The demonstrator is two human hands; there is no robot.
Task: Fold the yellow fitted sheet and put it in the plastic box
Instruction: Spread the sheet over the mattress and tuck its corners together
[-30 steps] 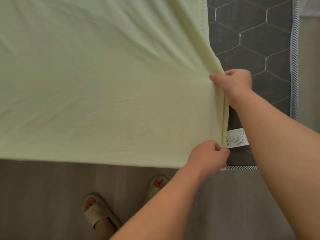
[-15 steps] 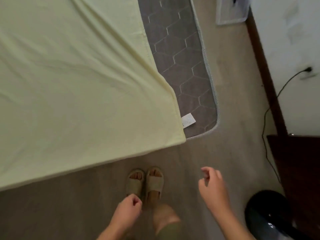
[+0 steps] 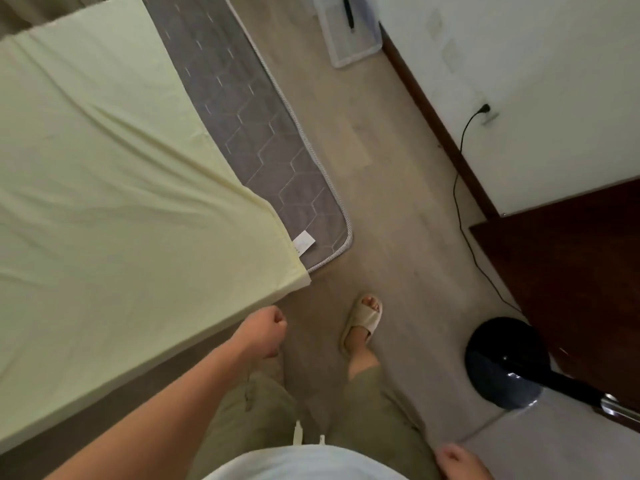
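Note:
The pale yellow fitted sheet (image 3: 104, 202) lies spread flat over the bed on the left, its near right corner at the bed's edge. A strip of grey quilted mattress pad (image 3: 249, 126) shows uncovered beside it. The clear plastic box (image 3: 349, 29) stands on the floor at the top, against the wall. My left hand (image 3: 266, 332) hangs below the sheet's corner with fingers curled, holding nothing. My right hand (image 3: 457, 460) is at the bottom edge, only partly in frame, touching nothing; its fingers are mostly cut off.
A black fan base (image 3: 505, 362) with its pole stands on the floor at the right. A black cable (image 3: 464, 209) runs from a wall socket down to it. A dark wooden cabinet (image 3: 571, 278) fills the right side. My sandalled foot (image 3: 362, 322) is on the wooden floor.
Both hands let go of the sheet's edge a second ago and dropped to my sides. I have turned right and stepped along the bed; the plastic box has come further into view.

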